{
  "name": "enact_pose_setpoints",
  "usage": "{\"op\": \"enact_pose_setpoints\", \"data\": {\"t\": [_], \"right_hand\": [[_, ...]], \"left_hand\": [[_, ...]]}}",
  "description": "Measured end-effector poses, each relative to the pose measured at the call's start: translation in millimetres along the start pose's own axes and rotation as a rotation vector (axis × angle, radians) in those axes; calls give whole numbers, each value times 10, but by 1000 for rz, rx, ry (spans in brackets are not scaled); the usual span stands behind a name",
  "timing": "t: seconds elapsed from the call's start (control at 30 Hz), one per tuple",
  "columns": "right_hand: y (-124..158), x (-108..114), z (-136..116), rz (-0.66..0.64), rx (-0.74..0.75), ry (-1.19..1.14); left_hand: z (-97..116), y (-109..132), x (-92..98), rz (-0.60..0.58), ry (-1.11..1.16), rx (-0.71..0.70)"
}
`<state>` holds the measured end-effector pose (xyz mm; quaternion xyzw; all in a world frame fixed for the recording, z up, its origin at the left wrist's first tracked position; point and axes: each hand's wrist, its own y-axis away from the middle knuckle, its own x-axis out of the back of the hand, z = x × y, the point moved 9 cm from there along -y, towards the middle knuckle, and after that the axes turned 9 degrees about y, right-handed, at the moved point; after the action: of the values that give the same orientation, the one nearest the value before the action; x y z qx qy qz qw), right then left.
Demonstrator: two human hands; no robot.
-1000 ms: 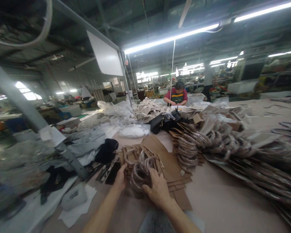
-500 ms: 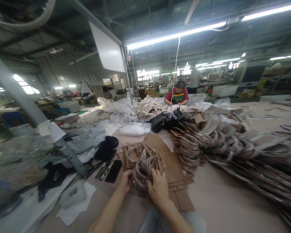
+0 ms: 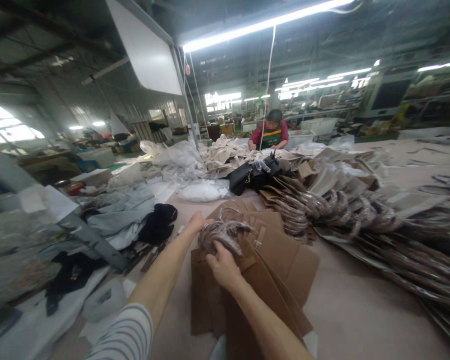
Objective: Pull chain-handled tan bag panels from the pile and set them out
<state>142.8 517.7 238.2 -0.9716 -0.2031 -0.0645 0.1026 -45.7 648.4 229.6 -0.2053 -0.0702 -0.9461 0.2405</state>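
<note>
A stack of flat brown leather panels (image 3: pixel 285 265) with plastic-wrapped loop handles (image 3: pixel 225 234) is lifted off the beige table (image 3: pixel 352 305) in front of me. My right hand (image 3: pixel 221 265) is closed around the bundle of handles. Stretched farther out, my left hand (image 3: pixel 195 221) grips the far left edge of the same stack, fingers curled over it. A striped sleeve covers my left upper arm.
A long row of similar panels with wrapped handles (image 3: pixel 352 210) runs along the right. Black bags (image 3: pixel 253 175) and clear plastic bags (image 3: pixel 172 155) lie beyond. Grey and black cloth (image 3: pixel 135 215) sits left beside a slanted metal post (image 3: pixel 78 230). Across the table a person (image 3: pixel 270 132) works.
Both hands have raised the stack of panels off the table and towards me. My left arm has stretched farther forward, and the view has tilted down.
</note>
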Motion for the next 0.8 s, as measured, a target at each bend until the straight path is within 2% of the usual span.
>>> {"op": "enact_pose_setpoints", "data": {"t": [0.1,0.17,0.27,0.37,0.43,0.5,0.57,0.63,0.7,0.8], "right_hand": [[146,280,542,9,-145,-198],[244,444,741,60,-197,-332],[300,608,762,125,-230,-520],[324,759,588,110,-255,-621],[412,960,476,112,-265,-627],[596,1301,428,186,-247,-522],[898,1759,468,349,-236,-213],[1261,2142,549,478,-250,247],[1533,2244,667,451,-223,660],[1761,2077,1042,314,-303,916]], "left_hand": [[-53,41,47,108,-100,33],[-84,262,65,141,-145,-3],[-97,917,12,146,-179,-180],[-91,1840,-95,150,-213,-509],[-258,2332,-195,116,-269,-558],[-524,2602,-293,54,-316,-461],[-785,2695,-389,-20,-334,-324],[-943,2662,-483,-80,-329,-233],[-956,2522,-563,-108,-324,-219],[-812,2162,-643,-145,-349,-223]]}}
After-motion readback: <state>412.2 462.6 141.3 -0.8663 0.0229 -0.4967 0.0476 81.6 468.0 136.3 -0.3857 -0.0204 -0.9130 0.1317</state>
